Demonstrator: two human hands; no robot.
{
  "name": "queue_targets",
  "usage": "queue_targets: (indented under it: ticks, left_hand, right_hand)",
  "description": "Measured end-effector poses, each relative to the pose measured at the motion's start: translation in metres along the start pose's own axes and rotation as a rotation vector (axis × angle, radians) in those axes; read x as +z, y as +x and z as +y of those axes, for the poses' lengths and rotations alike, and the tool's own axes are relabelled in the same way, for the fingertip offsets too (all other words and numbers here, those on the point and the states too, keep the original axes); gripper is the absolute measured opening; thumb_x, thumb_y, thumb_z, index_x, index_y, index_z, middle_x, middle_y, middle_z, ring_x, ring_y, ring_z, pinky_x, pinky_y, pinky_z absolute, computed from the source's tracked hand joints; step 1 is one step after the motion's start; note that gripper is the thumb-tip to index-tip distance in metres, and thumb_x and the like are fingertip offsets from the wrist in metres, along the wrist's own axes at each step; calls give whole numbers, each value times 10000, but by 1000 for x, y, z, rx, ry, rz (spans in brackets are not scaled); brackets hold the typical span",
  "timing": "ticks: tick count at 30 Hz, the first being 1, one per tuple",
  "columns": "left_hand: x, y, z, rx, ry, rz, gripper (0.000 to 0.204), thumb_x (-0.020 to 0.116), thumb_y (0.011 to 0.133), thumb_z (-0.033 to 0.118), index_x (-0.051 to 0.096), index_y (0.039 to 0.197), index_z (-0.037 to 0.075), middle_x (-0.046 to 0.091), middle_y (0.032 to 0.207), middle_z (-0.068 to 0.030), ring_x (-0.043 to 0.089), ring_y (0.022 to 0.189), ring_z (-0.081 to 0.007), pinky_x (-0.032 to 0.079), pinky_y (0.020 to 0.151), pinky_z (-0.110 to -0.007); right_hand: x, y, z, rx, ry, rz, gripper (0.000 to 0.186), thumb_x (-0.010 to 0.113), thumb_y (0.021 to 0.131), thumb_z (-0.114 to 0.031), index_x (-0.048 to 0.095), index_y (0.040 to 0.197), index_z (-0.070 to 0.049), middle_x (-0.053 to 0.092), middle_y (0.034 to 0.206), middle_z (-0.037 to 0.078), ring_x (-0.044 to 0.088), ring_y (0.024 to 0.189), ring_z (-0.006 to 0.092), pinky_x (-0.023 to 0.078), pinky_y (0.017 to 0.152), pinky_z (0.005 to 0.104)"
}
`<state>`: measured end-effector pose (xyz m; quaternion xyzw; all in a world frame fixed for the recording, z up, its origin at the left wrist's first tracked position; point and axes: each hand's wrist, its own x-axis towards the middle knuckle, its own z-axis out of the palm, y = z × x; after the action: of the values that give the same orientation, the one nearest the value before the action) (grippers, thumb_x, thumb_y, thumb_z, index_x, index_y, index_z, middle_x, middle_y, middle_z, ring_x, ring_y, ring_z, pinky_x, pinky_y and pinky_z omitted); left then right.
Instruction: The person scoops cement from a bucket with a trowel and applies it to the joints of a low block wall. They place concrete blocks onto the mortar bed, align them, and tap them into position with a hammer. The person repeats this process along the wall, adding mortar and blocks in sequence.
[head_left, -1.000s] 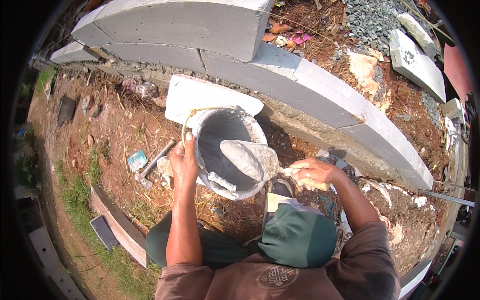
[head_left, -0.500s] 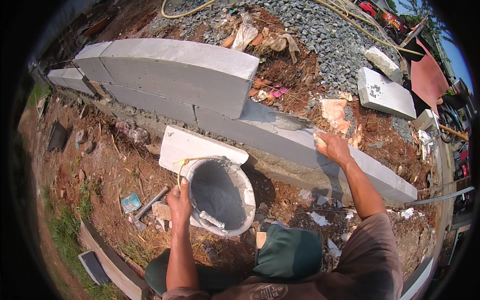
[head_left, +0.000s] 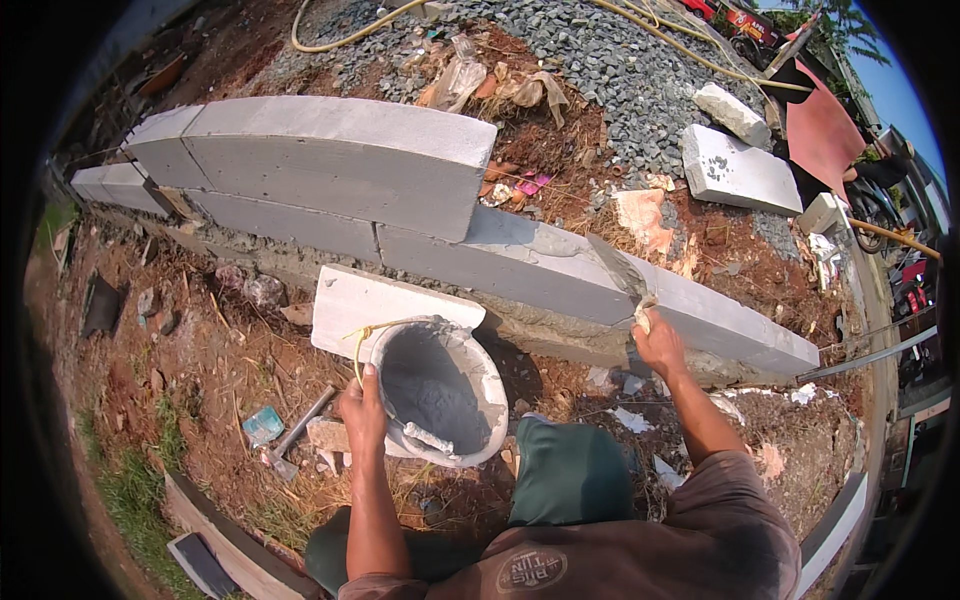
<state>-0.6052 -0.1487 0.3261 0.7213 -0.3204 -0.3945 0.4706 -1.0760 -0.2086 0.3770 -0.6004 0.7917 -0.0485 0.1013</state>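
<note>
My right hand (head_left: 659,340) is closed round the handle of a trowel (head_left: 620,268), whose mortar-smeared blade rests at the top of the lower course of the pale block wall (head_left: 560,280). My left hand (head_left: 362,408) grips the yellow rope handle (head_left: 360,352) of a mortar-caked bucket (head_left: 490,385). Grey wet mortar (head_left: 425,385) lies inside the bucket, which tilts slightly beside the wall. Behind the bucket a loose white block (head_left: 350,305) leans near the wall's foot. An upper-course block (head_left: 330,165) stands on the wall to the left of the trowel.
A hammer (head_left: 300,425) lies on the soil left of the bucket, beside a blue packet (head_left: 263,426). Beyond the wall are a gravel heap (head_left: 620,90), a hose (head_left: 350,30) and a spare white block (head_left: 738,165). Planks (head_left: 225,530) lie at the lower left.
My right hand has drawn the trowel nearer and to the right, turning its blade so it points away from me. My left hand keeps hold of the bucket's rope handle.
</note>
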Motion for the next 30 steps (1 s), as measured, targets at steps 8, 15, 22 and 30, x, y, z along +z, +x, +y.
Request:
queue_targets:
  ticks: [8, 15, 22, 30]
  left_hand:
    - [28, -1, 1, 67, -66, -59, 474, 528, 955, 368, 462, 641, 21, 402, 580, 13, 340, 551, -91, 285, 477, -293]
    - [12, 21, -27, 134, -159, -64, 445, 511, 968, 355, 497, 677, 18, 447, 598, 30, 360, 551, -71, 291, 479, -276]
    - [14, 14, -2, 52, -86, -66, 444, 533, 949, 375, 519, 702, 5, 443, 609, 10, 352, 580, -94, 302, 498, -306]
    - [14, 6, -2, 11, 8, -43, 503, 560, 924, 397, 507, 662, -29, 437, 553, -51, 385, 553, -133, 352, 508, -338]
  right_hand:
    - [-4, -18, -49, -12, 77, 10, 488, 521, 880, -334, 422, 1267, -54, 541, 1128, 268, 535, 1039, 462, 428, 885, 524]
    - [5, -41, -81, 55, 267, 12, 521, 517, 885, -348, 417, 1306, -56, 524, 1188, 271, 518, 1090, 457, 423, 909, 510]
    - [6, -21, -34, 122, 333, 69, 538, 558, 862, -280, 406, 1292, 5, 547, 1184, 286, 526, 1116, 425, 423, 943, 457]
    - [56, -4, -59, 49, 349, -169, 557, 560, 878, -298, 389, 1290, 35, 541, 1156, 315, 530, 1098, 442, 426, 923, 468]
